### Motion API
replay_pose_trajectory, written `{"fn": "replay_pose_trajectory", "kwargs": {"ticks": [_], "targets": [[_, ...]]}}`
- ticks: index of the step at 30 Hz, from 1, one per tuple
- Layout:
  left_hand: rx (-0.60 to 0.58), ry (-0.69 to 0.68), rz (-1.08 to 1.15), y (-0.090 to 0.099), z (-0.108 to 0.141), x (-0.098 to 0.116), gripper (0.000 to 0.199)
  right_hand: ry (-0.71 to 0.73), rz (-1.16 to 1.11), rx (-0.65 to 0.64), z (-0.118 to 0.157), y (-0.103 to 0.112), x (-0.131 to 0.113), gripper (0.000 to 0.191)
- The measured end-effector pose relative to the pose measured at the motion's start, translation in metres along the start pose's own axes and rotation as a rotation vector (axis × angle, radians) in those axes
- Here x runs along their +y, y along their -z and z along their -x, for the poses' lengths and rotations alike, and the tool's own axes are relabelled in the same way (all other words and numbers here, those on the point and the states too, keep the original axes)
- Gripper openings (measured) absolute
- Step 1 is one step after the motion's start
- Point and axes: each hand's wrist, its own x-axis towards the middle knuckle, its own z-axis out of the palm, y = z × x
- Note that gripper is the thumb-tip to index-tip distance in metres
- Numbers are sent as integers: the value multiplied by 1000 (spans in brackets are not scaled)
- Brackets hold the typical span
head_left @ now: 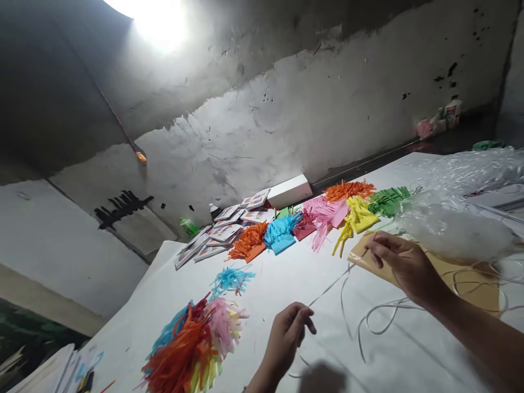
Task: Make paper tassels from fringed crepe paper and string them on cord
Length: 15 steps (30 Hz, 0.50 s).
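A thin pale string runs taut between my two hands above the white table surface. My left hand, low in the middle, pinches one part of it. Up and to the right, my right hand pinches another part over a brown sheet. Loose loops of the string lie below and right of my right hand. Beyond my hands is a row of fringed paper bundles: orange, blue, pink, yellow and green. A multicoloured fringed pile lies left of my left hand.
Stacked printed packets and a white box stand at the back edge by the wall. Clear plastic bags cover the right side. A small blue fringed piece lies mid-table. Papers and pens sit at the lower left.
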Motion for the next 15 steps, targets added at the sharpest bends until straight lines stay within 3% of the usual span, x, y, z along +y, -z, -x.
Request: {"fn": "replay_pose_trajectory", "kwargs": {"ticks": [5, 9, 12, 15], "targets": [[102, -25, -133, 37, -8, -7, 56, 83, 74, 49, -19, 41, -27, 33], [174, -56, -232, 52, -16, 9, 48, 160, 172, 34, -23, 59, -53, 28], [151, -142, -215, 29, -15, 45, 52, 214, 244, -132, -15, 50, -72, 23], [-114, -275, 21, -21, -7, 96, 61, 255, 245, -325, -5, 27, -86, 22]]}}
